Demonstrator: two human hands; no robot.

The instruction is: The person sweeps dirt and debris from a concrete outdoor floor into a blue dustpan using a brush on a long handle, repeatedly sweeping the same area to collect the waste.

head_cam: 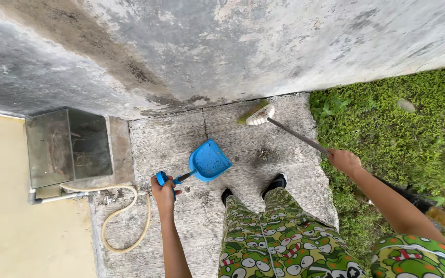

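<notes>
I have my left hand (164, 189) closed around the handle of a blue dustpan (209, 161), which sits on the concrete slab (171, 139) at about 11 o'clock from my feet, its open mouth turned toward 2 o'clock. My right hand (344, 160) is wrapped around the dark shaft of a broom (259, 114), gripping partway down the stick; the brush head rests near the wall (222, 46) at 12 o'clock, well apart from the pan.

To do this well, I judge the pan's front lip should lie flat against the slab so nothing slips beneath it, and the brush should draw in short, low strokes from 12 o'clock down toward the pan's mouth. A small clump of dark debris (263, 153) lies between brush and pan, at roughly 1 o'clock from my shoes, so the stroke would need to gather that on the way. Keeping my left wrist steady ought to stop the pan skating backward.

The dustpan is bright blue plastic, shallow, with a short handle and a speckled inside, though I cannot tell whether those specks are dirt or pattern. At 9 o'clock stands a glass tank (68, 146), with a pale hose (124, 216) looping beneath it; grass (403, 134) borders the slab at 3 o'clock.
</notes>
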